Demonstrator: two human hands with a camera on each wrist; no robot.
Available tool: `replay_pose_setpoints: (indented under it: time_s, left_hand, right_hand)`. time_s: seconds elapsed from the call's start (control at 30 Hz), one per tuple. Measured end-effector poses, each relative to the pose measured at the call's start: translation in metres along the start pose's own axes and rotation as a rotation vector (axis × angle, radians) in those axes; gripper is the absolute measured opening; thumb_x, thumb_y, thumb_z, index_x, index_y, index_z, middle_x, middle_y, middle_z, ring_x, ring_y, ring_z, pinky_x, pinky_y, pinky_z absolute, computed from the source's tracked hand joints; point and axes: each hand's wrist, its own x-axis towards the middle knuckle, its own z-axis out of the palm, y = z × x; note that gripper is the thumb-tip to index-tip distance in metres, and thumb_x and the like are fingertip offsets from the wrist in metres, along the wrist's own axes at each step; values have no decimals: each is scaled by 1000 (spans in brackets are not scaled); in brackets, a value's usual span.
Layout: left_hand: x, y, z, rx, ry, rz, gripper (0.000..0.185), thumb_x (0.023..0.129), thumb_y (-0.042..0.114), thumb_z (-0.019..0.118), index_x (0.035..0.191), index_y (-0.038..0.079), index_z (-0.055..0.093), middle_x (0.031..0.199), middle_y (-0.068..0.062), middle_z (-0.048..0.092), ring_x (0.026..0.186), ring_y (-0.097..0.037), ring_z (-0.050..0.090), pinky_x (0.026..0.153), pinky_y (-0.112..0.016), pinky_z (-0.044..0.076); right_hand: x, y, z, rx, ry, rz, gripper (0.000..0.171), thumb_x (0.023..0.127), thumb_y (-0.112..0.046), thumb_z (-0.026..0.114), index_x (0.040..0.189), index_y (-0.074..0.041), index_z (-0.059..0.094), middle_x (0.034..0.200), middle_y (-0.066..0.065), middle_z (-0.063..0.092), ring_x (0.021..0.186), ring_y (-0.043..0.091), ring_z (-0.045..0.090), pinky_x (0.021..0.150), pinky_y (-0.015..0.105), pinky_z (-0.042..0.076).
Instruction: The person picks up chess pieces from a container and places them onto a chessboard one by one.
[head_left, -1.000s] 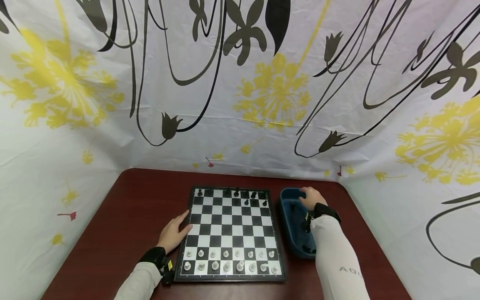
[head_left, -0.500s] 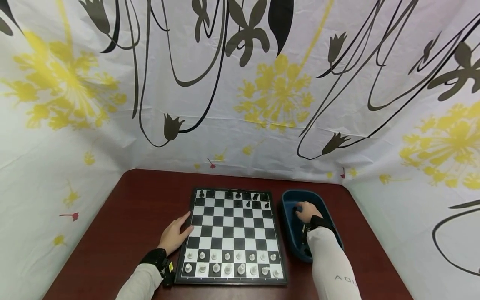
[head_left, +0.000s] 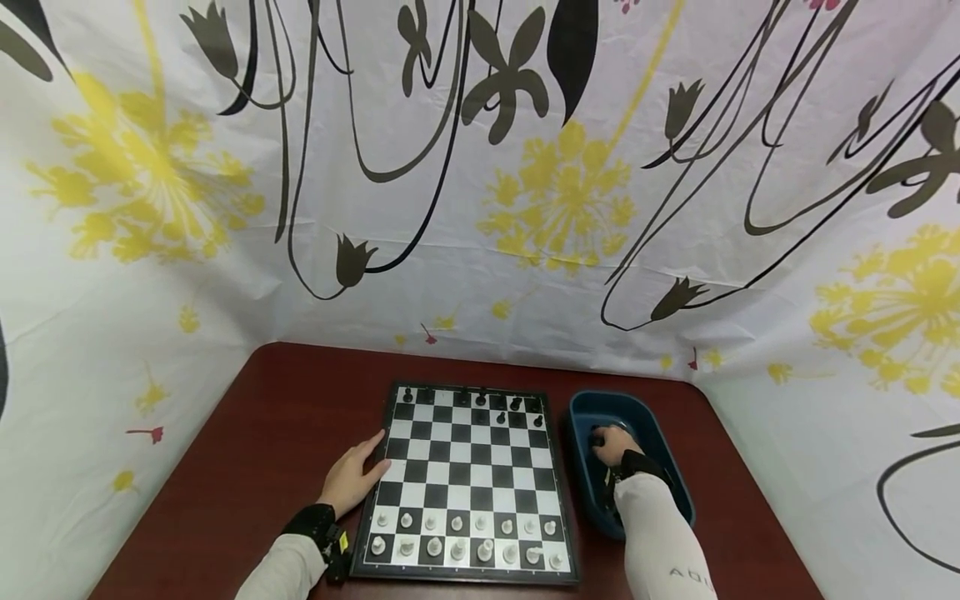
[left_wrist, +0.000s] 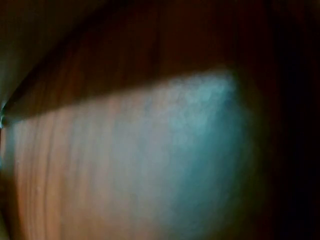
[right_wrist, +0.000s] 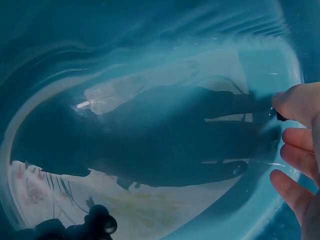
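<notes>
A black-and-white chessboard (head_left: 468,475) lies on the dark red table (head_left: 247,467). White pieces (head_left: 465,537) fill its two near rows, and several black pieces (head_left: 480,400) stand on the far rows. My left hand (head_left: 352,477) rests flat on the table, fingers straight against the board's left edge. My right hand (head_left: 609,442) is down inside the blue bin (head_left: 648,421) to the right of the board. In the right wrist view its fingers (right_wrist: 300,140) curl near the bin wall (right_wrist: 150,50) and a small dark piece (right_wrist: 281,117) shows pinched at the fingertips. More black pieces (right_wrist: 97,225) lie on the bin floor.
A white cloth with yellow flowers and black stems (head_left: 525,208) walls in the table at the back and both sides. Bare table lies left of the board. The left wrist view shows only blurred wood (left_wrist: 125,165).
My right hand has moved from the bin's far rim down into the bin. The left hand has stayed by the board. The head view has tilted slightly.
</notes>
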Motion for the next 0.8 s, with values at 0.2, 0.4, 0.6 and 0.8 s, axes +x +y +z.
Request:
replay_pose_setpoints:
  time_s: [0.2,0.4,0.6,0.8]
  left_hand:
    - [-2,0,1,-5,1,-3,60,85,34,61,138,15,41,131,-15,49,118,-33,47,95,-49,38]
    - [-1,0,0,-13,3,-9,60,85,34,62,138,16,41,131,-15,49,118,-33,46,95,-50,37]
    - [0,-4,3,-12,12,4,60,85,38,61,138,17,41,130,-14,50,118,-32,47,95,-49,38]
    - [1,-5,3,-11,13,9,61,85,40,61,138,17,41,131,-14,50,118,-32,47,95,-49,38]
  right_hand:
    - [-3,-2,1,-1,-2,-12,33,84,-7,57,114,8,57,115,27,56,101,37,55,80,46,47]
    - [-1,-2,1,-22,-5,0,33,85,-8,58,114,8,58,112,27,54,100,38,54,82,48,46]
    - [-1,-3,1,-18,-5,6,33,85,-8,58,114,7,58,107,23,54,96,35,55,79,46,46]
    - [-3,-6,-1,-26,-3,5,34,85,-8,58,115,7,58,101,19,54,84,26,54,70,39,45]
